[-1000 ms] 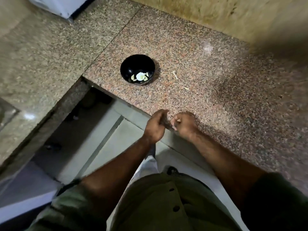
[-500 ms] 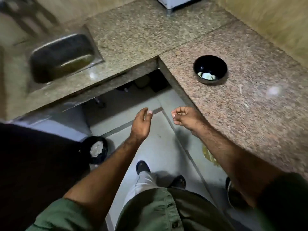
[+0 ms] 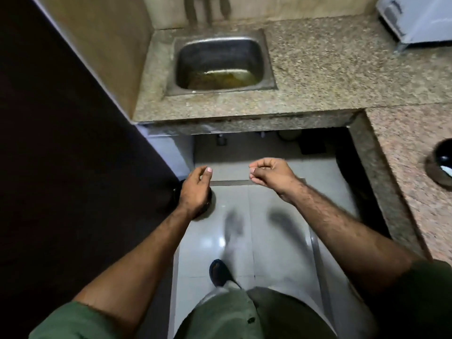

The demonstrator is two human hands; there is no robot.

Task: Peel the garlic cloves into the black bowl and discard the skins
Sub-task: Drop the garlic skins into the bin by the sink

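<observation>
The black bowl (image 3: pixel 440 165) sits on the reddish granite counter (image 3: pixel 403 148) at the far right edge, cut off by the frame, with something pale inside. My left hand (image 3: pixel 195 189) hovers low on the left over a dark round bin (image 3: pixel 176 192), which it mostly hides. Its fingers are loosely curled and nothing shows in them. My right hand (image 3: pixel 271 177) is level with it over the floor, thumb pressed to curled fingertips as if pinching a small garlic clove, which is barely visible.
A steel sink (image 3: pixel 220 62) with murky water is set in the speckled counter (image 3: pixel 330 77) straight ahead. A dark panel (image 3: pixel 61 167) closes the left side. A white appliance (image 3: pixel 420 18) stands at the back right. Grey floor tiles (image 3: pixel 269 241) lie below.
I have turned left, away from the bowl and toward the sink. Both hands left the counter edge and separated. My left hand now hangs over the bin, and the bowl has slid to the right edge.
</observation>
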